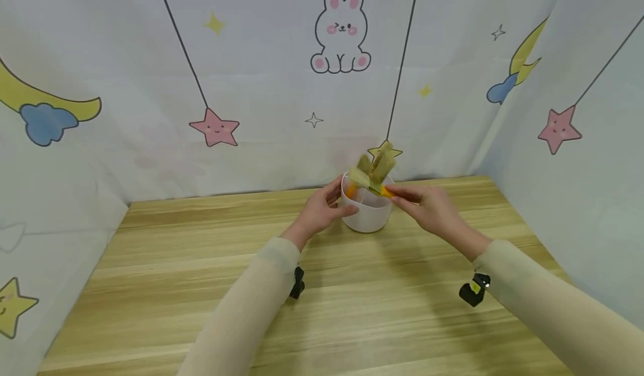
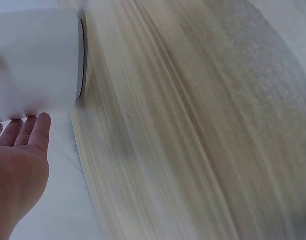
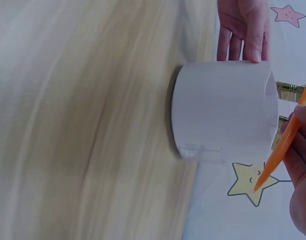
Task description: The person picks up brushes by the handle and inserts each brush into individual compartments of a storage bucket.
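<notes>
A round white container (image 1: pixel 369 219) stands on the table near the back wall. My left hand (image 1: pixel 322 208) holds it from the left, thumb on the near side and fingers along the far side. With thumb and fingertips, my right hand (image 1: pixel 427 205) pinches the orange handle of a paintbrush (image 3: pixel 280 150) at the container's right rim. Its pale bristles point left above the opening. More paintbrushes (image 1: pixel 385 163) stand bristles up in the container; one orange handle shows inside. Their lower ends are mostly hidden by the wall.
The wood-grain table (image 1: pixel 201 270) spreads in front and to the left. A white cloth wall (image 1: pixel 271 158) printed with stars, moons and a rabbit hangs close behind the container and on both sides. A dark wrist device (image 1: pixel 474 290) hangs below the right sleeve.
</notes>
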Action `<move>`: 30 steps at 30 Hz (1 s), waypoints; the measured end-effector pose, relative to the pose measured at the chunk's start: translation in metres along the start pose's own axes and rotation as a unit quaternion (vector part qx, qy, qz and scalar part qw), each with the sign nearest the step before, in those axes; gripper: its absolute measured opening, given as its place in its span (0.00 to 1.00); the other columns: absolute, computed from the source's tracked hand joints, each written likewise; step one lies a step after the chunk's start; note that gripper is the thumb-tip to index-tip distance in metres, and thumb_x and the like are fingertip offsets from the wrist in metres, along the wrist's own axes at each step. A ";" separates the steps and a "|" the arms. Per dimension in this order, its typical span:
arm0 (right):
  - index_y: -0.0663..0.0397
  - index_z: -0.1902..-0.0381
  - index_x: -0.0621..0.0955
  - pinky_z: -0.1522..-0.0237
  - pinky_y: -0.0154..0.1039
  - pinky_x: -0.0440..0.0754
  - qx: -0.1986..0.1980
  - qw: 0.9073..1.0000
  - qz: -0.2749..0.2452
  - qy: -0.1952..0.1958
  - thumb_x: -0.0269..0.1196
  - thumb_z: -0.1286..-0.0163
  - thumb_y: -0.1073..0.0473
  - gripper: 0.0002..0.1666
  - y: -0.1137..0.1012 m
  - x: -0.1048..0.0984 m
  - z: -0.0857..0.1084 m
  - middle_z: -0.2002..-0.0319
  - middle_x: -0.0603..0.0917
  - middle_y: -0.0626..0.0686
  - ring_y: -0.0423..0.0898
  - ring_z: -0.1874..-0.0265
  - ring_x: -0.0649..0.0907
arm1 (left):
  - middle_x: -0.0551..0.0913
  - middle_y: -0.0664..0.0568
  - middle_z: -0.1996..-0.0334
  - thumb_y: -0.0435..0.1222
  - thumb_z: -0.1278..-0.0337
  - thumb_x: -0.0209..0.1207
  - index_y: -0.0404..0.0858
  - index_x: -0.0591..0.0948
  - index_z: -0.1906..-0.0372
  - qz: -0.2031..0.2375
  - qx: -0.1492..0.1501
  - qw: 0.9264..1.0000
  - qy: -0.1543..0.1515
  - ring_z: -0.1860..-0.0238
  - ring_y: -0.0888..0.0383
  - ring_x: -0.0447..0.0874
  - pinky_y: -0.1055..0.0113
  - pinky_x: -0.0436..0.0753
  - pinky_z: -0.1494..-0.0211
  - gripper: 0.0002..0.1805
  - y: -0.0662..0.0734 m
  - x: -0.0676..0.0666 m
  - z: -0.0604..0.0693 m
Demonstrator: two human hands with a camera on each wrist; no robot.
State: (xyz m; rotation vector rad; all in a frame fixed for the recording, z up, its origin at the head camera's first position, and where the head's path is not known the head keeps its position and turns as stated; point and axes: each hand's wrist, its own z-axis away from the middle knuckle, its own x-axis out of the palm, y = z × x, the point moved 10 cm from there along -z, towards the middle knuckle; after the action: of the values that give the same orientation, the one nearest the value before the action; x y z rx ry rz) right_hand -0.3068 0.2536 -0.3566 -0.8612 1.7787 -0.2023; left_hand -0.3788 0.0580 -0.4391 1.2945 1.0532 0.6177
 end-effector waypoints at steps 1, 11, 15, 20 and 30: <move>0.54 0.36 0.87 0.51 0.54 0.91 0.007 1.000 -0.004 -0.003 0.68 0.22 0.62 0.19 0.000 0.001 -0.003 0.43 0.90 0.59 0.56 0.48 0.91 | 0.62 0.51 0.16 0.39 0.33 0.73 0.46 0.57 0.13 -0.002 0.000 1.000 -0.001 0.18 0.49 0.64 0.51 0.68 0.19 0.51 0.000 0.000 0.000; 0.56 0.37 0.88 0.53 0.46 0.91 0.034 0.999 -0.042 0.011 0.69 0.23 0.62 0.19 -0.003 0.012 -0.027 0.43 0.90 0.58 0.53 0.49 0.91 | 0.61 0.49 0.16 0.40 0.32 0.73 0.43 0.57 0.13 -0.004 0.010 1.000 -0.002 0.18 0.47 0.64 0.48 0.68 0.19 0.50 -0.001 0.000 0.001; 0.58 0.37 0.87 0.50 0.45 0.91 0.038 0.997 -0.071 0.016 0.68 0.23 0.62 0.19 -0.005 0.017 -0.034 0.43 0.90 0.59 0.55 0.47 0.91 | 0.61 0.49 0.16 0.40 0.31 0.72 0.44 0.57 0.13 -0.002 0.011 1.000 -0.005 0.18 0.47 0.64 0.48 0.68 0.19 0.50 0.000 0.000 0.001; 0.57 0.36 0.87 0.51 0.34 0.89 0.044 0.994 -0.099 0.024 0.68 0.22 0.60 0.19 -0.009 0.019 -0.042 0.44 0.90 0.58 0.54 0.47 0.91 | 0.60 0.50 0.16 0.40 0.32 0.72 0.44 0.56 0.13 0.005 0.010 1.000 -0.010 0.18 0.48 0.63 0.48 0.68 0.19 0.50 0.000 0.000 0.001; 0.53 0.33 0.85 0.50 0.28 0.86 0.080 0.979 -0.182 0.036 0.66 0.20 0.58 0.21 -0.008 0.023 -0.051 0.39 0.88 0.56 0.52 0.44 0.89 | 0.59 0.51 0.15 0.41 0.32 0.72 0.44 0.57 0.13 0.016 0.003 1.000 -0.012 0.18 0.50 0.63 0.49 0.69 0.19 0.50 -0.003 -0.001 0.000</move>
State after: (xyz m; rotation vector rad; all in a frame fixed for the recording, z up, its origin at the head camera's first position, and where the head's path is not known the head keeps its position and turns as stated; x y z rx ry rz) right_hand -0.3513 0.2191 -0.3502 -1.0671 1.6331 -0.6142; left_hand -0.3802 0.0566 -0.4417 1.3235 1.0163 0.6221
